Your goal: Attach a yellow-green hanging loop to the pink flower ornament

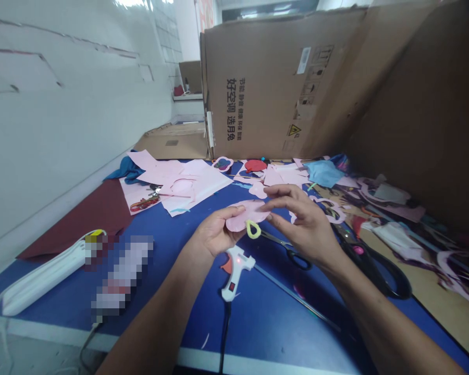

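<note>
Head view: left hand (214, 232) grips pink paper shape (247, 216); right hand (300, 221) pinches it too.
Feel: light, soft, bendy; hold its edges.
Glue gun (236, 273): below the paper.

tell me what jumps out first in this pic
The pink paper cutout at centre catches the eye first, held in the left hand and touched by the right hand, with a yellow-green loop at its lower edge. Just below sits a white hot glue gun on the blue tabletop. A large cardboard box with black Chinese print rises behind.
</note>
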A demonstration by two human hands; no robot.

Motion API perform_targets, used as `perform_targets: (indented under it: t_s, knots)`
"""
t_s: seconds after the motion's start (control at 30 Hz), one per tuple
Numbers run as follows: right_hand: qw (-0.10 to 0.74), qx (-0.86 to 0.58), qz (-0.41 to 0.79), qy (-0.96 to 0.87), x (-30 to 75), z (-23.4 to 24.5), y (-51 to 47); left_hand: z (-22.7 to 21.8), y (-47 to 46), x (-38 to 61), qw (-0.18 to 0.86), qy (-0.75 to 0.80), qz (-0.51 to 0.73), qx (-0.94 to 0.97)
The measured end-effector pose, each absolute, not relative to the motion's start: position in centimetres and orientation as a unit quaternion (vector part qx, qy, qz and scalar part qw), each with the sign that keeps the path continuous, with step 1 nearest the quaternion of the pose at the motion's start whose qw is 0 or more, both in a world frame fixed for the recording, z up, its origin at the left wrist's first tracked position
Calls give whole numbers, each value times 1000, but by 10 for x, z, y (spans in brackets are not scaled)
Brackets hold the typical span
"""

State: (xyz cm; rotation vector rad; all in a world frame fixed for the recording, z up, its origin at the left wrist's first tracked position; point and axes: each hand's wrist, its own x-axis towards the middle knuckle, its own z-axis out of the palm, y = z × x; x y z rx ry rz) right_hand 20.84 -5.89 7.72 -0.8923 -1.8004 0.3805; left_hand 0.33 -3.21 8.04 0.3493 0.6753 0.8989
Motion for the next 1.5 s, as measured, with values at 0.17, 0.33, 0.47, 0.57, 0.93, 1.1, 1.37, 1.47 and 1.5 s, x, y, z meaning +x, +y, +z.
perform_targets:
  t_s: [0.17, 0.33, 0.47, 0.57, 0.93, 1.1, 1.37, 1.47, 1.5]
  knots:
    - [534, -391, 170, -730, 208, 83, -60, 76, -29, -2, 844, 338, 368, 196]
    - [571, -461, 227, -640, 214, 88, -59, 76, -26, -9, 728, 461, 368, 350]
    - [564, -488, 254, -616, 217, 89, -58, 83, -31, -8, 512, 454, 577, 446]
    - [556, -489, 280, -611, 214, 88, -59, 88, -39, 0, 469, 393, 621, 490]
    - [528, -479, 282, -643, 193, 87, -70, 76, -41, 16, 540, 357, 546, 531]
    - [522, -479, 275, -650, 189, 84, -70, 73, -41, 18, 555, 374, 550, 499]
    - [534, -468, 276, -648, 187, 78, -67, 69, -38, 21, 580, 376, 561, 456]
    - [543, -466, 312, -625, 187, 77, -63, 68, -36, 20, 582, 377, 558, 455]
    - [544, -466, 330, -615, 188, 78, -61, 68, -34, 20, 582, 377, 561, 452]
